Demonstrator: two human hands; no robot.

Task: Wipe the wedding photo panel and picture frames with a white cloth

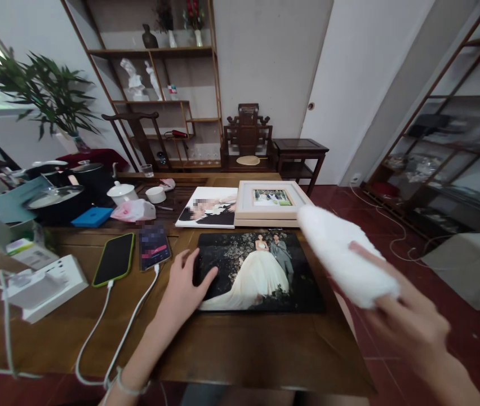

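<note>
A large dark wedding photo print (261,270) lies flat on the wooden table (240,344). My left hand (185,285) rests on the print's left edge with fingers spread, holding nothing. My right hand (404,321) is raised to the right of the print, over the table's right edge, its fingers closed on a fluffy white cloth (343,254). The cloth hangs in the air above the print's right side and looks blurred by motion.
Behind the print lie a second photo print (210,207) and a stacked framed picture (270,200). Two phones (115,258) (153,246) on white cables sit to the left, with a white box (43,285), pots (58,197), a teapot (122,192) and a plant (41,90). Shelves and chairs stand behind.
</note>
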